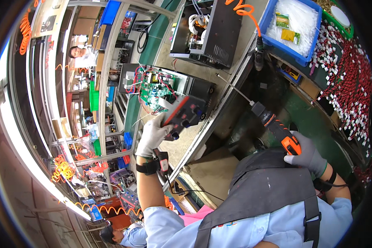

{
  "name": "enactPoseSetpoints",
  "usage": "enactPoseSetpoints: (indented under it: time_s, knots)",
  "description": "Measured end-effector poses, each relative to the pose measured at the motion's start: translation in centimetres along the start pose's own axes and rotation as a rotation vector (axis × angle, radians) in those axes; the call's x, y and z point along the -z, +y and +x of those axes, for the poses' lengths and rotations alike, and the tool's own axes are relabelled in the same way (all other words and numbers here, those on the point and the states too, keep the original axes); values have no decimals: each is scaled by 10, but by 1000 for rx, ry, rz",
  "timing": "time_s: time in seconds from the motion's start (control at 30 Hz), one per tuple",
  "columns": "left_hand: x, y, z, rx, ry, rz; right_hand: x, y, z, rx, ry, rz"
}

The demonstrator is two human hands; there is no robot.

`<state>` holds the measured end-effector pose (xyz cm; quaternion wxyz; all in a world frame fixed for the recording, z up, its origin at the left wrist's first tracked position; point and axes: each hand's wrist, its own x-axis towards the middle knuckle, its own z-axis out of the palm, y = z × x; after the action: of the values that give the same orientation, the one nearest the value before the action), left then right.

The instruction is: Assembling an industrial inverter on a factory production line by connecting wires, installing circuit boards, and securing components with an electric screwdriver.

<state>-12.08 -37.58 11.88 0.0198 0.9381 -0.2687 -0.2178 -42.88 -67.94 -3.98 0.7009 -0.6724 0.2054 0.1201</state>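
My left hand (153,135), in a white glove, is closed on the edge of a dark control panel (184,115) with an orange-red stripe and several knobs. Beside the panel sits an opened machine with a green circuit board (155,89) and red and blue wires showing. In a grey glove, my right hand (308,155) grips the orange and black handle of a power screwdriver (279,130). The screwdriver's long thin bit points up and left toward the bench edge, apart from the panel. A wired strap circles my left wrist.
Farther along the bench stands a black metal housing (219,35). A blue bin (293,25) of white plastic pieces and a heap of red-black wire leads (347,78) lie at the right. An air tool (258,56) hangs from an orange coiled hose. Other people are at the left.
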Motion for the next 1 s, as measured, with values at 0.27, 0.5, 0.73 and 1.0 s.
enactPoseSetpoints:
  time_s: [0.27,0.5,0.73,1.0]
  knots:
    - [20,1,9,44,369,-329,0,5,-4,-11,44,75]
    - [1,-3,20,54,268,-464,3,7,1,21,19,21]
    - [4,-13,31,57,261,-506,3,1,36,178,-58,-192]
    - [8,-24,37,113,210,-560,-21,-8,78,185,-55,-333]
